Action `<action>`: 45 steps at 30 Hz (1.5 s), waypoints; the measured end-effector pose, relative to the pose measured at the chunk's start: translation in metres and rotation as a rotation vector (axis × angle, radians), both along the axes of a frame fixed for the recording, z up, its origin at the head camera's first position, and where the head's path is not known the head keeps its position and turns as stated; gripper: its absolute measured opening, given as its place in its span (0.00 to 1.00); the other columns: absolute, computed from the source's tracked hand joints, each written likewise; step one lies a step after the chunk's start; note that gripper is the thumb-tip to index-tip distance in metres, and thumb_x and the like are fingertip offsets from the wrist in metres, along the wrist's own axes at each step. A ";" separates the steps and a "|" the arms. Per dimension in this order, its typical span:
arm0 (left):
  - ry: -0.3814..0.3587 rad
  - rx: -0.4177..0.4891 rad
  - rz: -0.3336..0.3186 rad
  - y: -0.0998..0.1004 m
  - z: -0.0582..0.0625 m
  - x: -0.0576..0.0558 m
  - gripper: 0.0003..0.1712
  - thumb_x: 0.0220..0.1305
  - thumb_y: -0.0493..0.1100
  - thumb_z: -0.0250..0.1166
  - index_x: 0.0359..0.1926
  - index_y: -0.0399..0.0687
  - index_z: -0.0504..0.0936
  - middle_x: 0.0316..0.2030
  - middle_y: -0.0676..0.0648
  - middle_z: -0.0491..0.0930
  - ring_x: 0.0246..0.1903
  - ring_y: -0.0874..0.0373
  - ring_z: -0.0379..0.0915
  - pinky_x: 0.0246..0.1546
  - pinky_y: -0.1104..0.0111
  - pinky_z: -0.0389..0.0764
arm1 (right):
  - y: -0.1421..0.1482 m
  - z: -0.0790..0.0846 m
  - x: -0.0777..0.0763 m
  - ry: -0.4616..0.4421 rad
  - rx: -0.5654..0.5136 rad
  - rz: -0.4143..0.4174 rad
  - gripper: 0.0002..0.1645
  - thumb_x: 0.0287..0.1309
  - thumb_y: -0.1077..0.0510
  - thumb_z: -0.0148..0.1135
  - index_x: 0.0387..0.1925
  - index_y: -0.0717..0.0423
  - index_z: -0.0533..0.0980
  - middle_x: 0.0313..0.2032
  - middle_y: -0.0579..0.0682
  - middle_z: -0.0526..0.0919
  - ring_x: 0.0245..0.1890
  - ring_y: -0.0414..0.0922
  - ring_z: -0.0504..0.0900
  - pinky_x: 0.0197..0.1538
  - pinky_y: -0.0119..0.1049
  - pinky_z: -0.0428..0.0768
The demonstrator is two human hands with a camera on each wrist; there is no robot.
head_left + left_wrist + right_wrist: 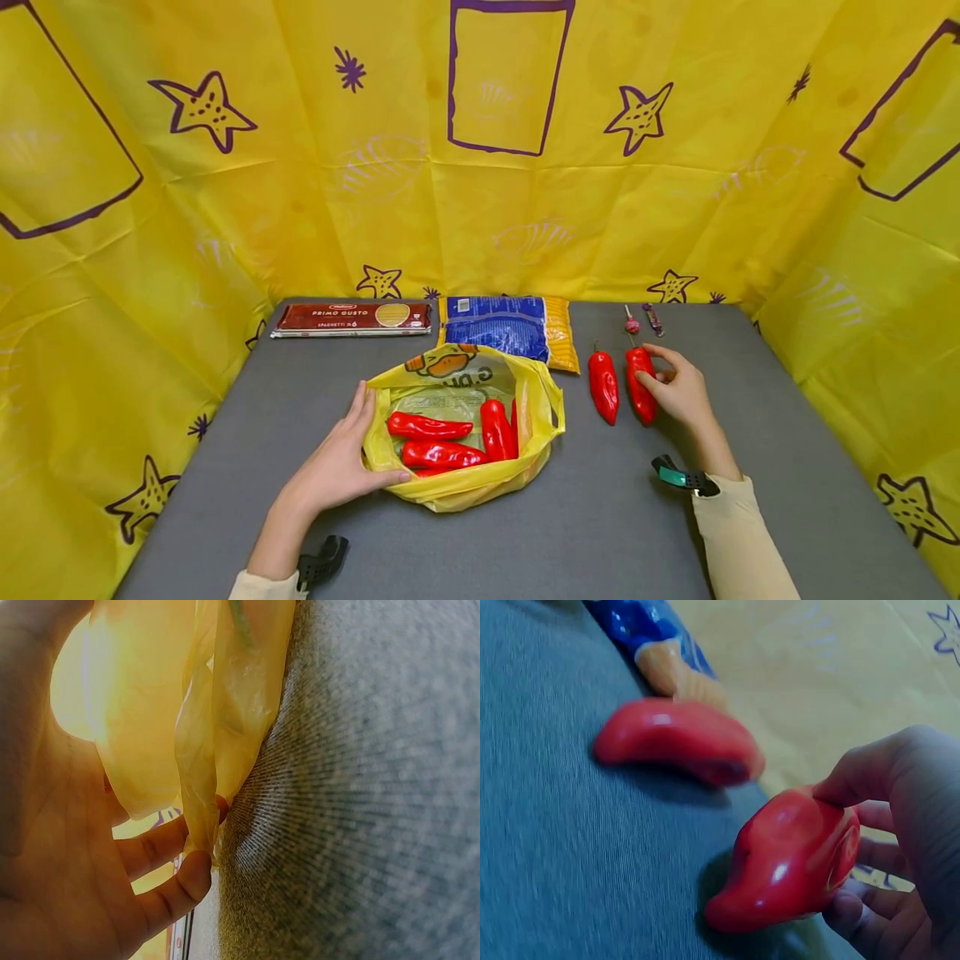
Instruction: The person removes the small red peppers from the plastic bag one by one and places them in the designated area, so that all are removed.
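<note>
A yellow plastic bag (pixel 480 487) stands with its mouth spread wide, several red peppers (pixel 442 454) lying inside. Along its left side, my left hand (pixel 337 454) holds the bag, fingers at the outer side and thumb by the front rim. In the left wrist view, fingertips (pixel 196 874) meet a hanging fold of the plastic. To the right of the bag, my right hand (pixel 681 390) pinches a long red pepper (pixel 640 387) between thumb and fingers. Another red pepper (pixel 603 387) lies just left of it on the grey table.
Behind the bag lies a blue and yellow pasta packet (pixel 498 327). A brown spaghetti pack (pixel 352 318) is at the back left. A lollipop (pixel 632 323) and a small wrapped sweet (pixel 654 320) lie at the back right. Yellow patterned cloth (pixel 397 192) walls the grey table (pixel 592 533).
</note>
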State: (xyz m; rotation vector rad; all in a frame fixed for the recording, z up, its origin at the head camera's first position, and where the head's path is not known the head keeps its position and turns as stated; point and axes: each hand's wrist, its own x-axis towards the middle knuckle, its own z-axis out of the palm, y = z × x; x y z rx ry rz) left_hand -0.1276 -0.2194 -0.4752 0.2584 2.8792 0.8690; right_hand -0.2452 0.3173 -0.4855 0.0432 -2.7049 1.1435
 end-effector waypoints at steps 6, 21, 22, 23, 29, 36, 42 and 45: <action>0.005 0.004 0.002 -0.001 0.001 0.000 0.83 0.48 0.80 0.75 0.86 0.39 0.40 0.86 0.39 0.30 0.79 0.24 0.46 0.69 0.28 0.62 | 0.011 -0.009 0.000 -0.010 -0.005 -0.030 0.31 0.67 0.54 0.69 0.68 0.61 0.77 0.62 0.69 0.80 0.46 0.61 0.85 0.37 0.23 0.75; 0.015 0.007 -0.010 -0.001 0.000 0.000 0.84 0.48 0.81 0.75 0.86 0.41 0.39 0.86 0.38 0.30 0.78 0.24 0.46 0.68 0.28 0.62 | 0.018 -0.025 -0.006 -0.007 0.002 -0.061 0.31 0.69 0.49 0.68 0.68 0.59 0.78 0.55 0.66 0.83 0.39 0.45 0.78 0.34 0.28 0.73; 0.015 0.005 -0.009 -0.001 0.000 0.001 0.84 0.48 0.81 0.74 0.86 0.40 0.39 0.86 0.38 0.30 0.78 0.24 0.46 0.68 0.28 0.62 | 0.018 -0.025 -0.006 -0.003 0.000 -0.060 0.31 0.69 0.49 0.69 0.68 0.59 0.78 0.56 0.65 0.83 0.38 0.42 0.77 0.34 0.27 0.73; 0.015 0.003 -0.008 -0.001 0.000 0.001 0.84 0.48 0.81 0.74 0.86 0.40 0.40 0.86 0.38 0.30 0.78 0.24 0.46 0.68 0.28 0.62 | 0.018 -0.025 -0.006 0.001 -0.003 -0.058 0.32 0.69 0.48 0.69 0.68 0.58 0.78 0.56 0.65 0.83 0.37 0.40 0.76 0.34 0.27 0.72; 0.009 0.003 -0.001 0.001 0.000 0.001 0.83 0.48 0.81 0.75 0.86 0.39 0.41 0.86 0.38 0.30 0.78 0.24 0.47 0.68 0.28 0.63 | 0.018 -0.025 -0.005 0.012 -0.034 -0.064 0.34 0.69 0.45 0.70 0.69 0.57 0.77 0.59 0.63 0.82 0.35 0.32 0.72 0.34 0.24 0.70; 0.008 -0.004 0.003 0.001 0.000 0.002 0.83 0.48 0.81 0.74 0.86 0.39 0.41 0.86 0.38 0.30 0.78 0.24 0.47 0.68 0.28 0.63 | 0.018 -0.026 -0.005 0.003 -0.053 -0.086 0.36 0.69 0.42 0.69 0.70 0.57 0.77 0.61 0.62 0.82 0.35 0.30 0.72 0.34 0.25 0.69; 0.014 0.006 -0.003 0.000 0.000 0.002 0.83 0.48 0.80 0.75 0.86 0.40 0.40 0.86 0.38 0.30 0.78 0.24 0.46 0.68 0.28 0.62 | 0.017 -0.022 -0.002 -0.021 -0.036 -0.088 0.38 0.70 0.41 0.68 0.71 0.58 0.75 0.64 0.63 0.80 0.36 0.33 0.75 0.36 0.25 0.72; 0.009 0.009 -0.004 0.000 0.000 0.002 0.83 0.48 0.80 0.75 0.86 0.41 0.40 0.86 0.38 0.30 0.78 0.24 0.46 0.68 0.28 0.62 | 0.017 -0.019 0.000 -0.035 -0.015 -0.089 0.39 0.70 0.39 0.67 0.72 0.58 0.74 0.65 0.64 0.79 0.38 0.40 0.78 0.36 0.26 0.73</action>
